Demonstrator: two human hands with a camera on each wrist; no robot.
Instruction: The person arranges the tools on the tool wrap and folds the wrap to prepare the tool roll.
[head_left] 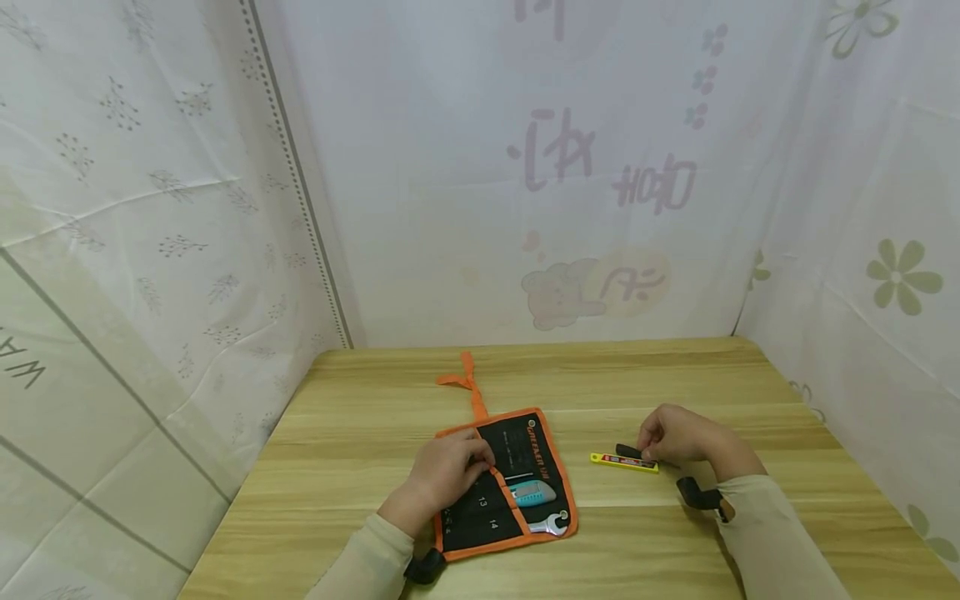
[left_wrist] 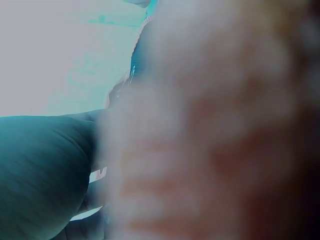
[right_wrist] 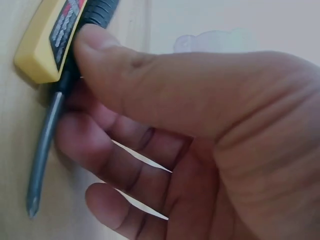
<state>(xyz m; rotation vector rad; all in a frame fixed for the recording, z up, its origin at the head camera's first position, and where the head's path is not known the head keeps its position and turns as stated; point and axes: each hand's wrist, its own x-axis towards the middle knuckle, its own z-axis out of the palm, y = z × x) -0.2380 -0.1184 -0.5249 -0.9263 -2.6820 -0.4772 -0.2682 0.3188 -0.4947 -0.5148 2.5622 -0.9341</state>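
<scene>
A black tool pouch (head_left: 517, 433) with orange trim lies on the table. A teal utility knife (head_left: 534, 493) and an open-ended wrench (head_left: 551, 525) stick out of its pockets. My left hand (head_left: 450, 471) rests over the pouch, its thumb and curled fingers pinching the orange pocket edge; the left wrist view is mostly blurred. To the right, my right hand (head_left: 678, 435) pinches a screwdriver (right_wrist: 44, 145) by its black handle, between thumb and fingers. Its metal shaft points back toward me. A yellow flat case (head_left: 625, 463) with a dark label lies right beside the handle.
The pouch's orange tie strap (head_left: 471, 387) stretches toward the back of the wooden table (head_left: 360, 400). Patterned curtains (head_left: 450, 167) hang behind the table and along both sides. Each wrist carries a black camera mount (head_left: 697, 493).
</scene>
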